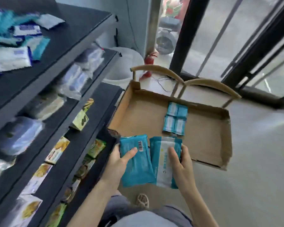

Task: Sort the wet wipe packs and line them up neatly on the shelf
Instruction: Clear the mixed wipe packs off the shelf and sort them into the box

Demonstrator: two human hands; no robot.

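Bottom of frame: both forearms reach up from the lower edge. Left hand (121, 158) closed on a teal wipe pack (135, 161), back side up with the barcode showing, thumb lying across its face and fingers hidden underneath. Right hand (181, 163) closed on a second pack (164, 161), white label panel up, thumb on top, fingers wrapped round its right edge. The two packs sit side by side, edges touching or nearly so; cannot tell which.

Just beyond the hands, centre frame: open cardboard box (208, 136), flaps spread, nearly empty. One block of smaller teal packs (175, 118) lies flat on its floor toward the far wall.

Left half of frame: dark shelving (69, 40). Upper left, the top board carries a loose heap of teal and white packs (15, 40), overlapping at odd angles, not yet lined up. Lower tiers hold other goods, blurred.

Risks, as judged:
- Packs are soft and slick; a one-hand grip on each could slip during the lift to the top board.
- The two packs face opposite ways, so the row could end up mixed unless one is flipped.
- Setting new packs against the heap could push it over the edge.
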